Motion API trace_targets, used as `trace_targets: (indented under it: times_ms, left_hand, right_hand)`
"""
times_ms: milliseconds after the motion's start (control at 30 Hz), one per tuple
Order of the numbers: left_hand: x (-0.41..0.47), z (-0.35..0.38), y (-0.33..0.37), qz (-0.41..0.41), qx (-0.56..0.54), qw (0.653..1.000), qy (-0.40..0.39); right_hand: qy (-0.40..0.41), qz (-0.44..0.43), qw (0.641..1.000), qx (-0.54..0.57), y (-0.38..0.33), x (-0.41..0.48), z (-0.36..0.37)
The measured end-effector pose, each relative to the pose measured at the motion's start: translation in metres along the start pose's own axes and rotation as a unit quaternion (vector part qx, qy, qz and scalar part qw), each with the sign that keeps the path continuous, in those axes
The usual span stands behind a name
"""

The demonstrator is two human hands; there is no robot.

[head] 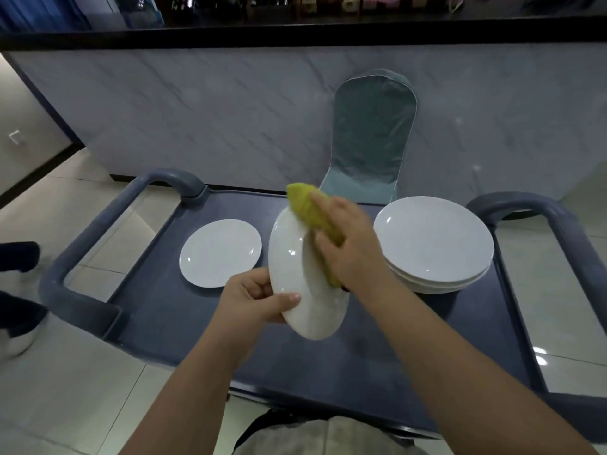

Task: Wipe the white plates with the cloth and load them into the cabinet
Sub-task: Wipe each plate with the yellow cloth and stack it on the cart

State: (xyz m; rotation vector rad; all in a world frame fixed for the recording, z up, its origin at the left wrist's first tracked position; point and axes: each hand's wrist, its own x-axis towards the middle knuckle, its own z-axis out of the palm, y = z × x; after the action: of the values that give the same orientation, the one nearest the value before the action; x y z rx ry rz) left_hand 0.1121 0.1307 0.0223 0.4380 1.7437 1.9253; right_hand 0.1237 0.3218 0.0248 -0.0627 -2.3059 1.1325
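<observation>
My left hand (258, 298) grips the lower left rim of a white plate (295, 277), held tilted on edge above the blue cart top (328, 356). My right hand (351, 247) presses a yellow-green cloth (312, 205) against the plate's right face. A single white plate (220, 252) lies flat on the cart to the left. A stack of white plates (433, 244) sits on the cart to the right.
The cart has rounded grey-blue handles at its left (108, 218) and right (538, 211) ends. Behind it stands a teal chair (371, 136) against a marble-patterned counter front (230, 110). A person's dark shoes (16, 257) are on the tiled floor at far left.
</observation>
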Motion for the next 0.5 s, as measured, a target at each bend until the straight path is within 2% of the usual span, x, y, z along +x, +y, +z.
trace_targets:
  times_ms: [100, 133, 167, 200, 267, 367, 433, 500]
  left_hand:
    - [0.005, -0.004, 0.002, 0.006, -0.004, 1.0, 0.022]
    - [0.006, -0.005, 0.002, 0.008, -0.001, 1.0, 0.02]
    - [0.007, -0.006, 0.001, 0.004, -0.001, 1.0, 0.015]
    - [0.008, -0.006, -0.001, -0.004, -0.003, 1.0, 0.012]
    - [0.01, -0.004, -0.003, -0.024, -0.026, 0.999, 0.014]
    - [0.016, -0.002, -0.005, -0.069, -0.158, 0.983, 0.055]
    - [0.02, -0.005, -0.007, -0.091, -0.253, 0.959, 0.093]
    - [0.025, -0.007, -0.01, -0.096, -0.327, 0.931, 0.13]
  right_hand:
    - [-0.053, -0.231, 0.97, -0.047, -0.013, -0.033, 0.017]
    - [-0.068, -0.27, 0.959, -0.055, -0.011, -0.032, 0.016]
    - [-0.078, -0.273, 0.957, -0.052, -0.007, -0.023, 0.014]
    - [-0.079, -0.237, 0.967, -0.039, -0.001, -0.011, 0.012]
    - [-0.076, -0.079, 0.994, -0.003, 0.01, 0.015, 0.008]
    - [-0.104, 0.127, 0.985, 0.048, 0.046, 0.045, 0.002]
    - [-0.101, 0.204, 0.972, 0.062, 0.066, 0.034, -0.009]
    - [-0.057, 0.232, 0.969, 0.059, 0.071, 0.003, -0.014]
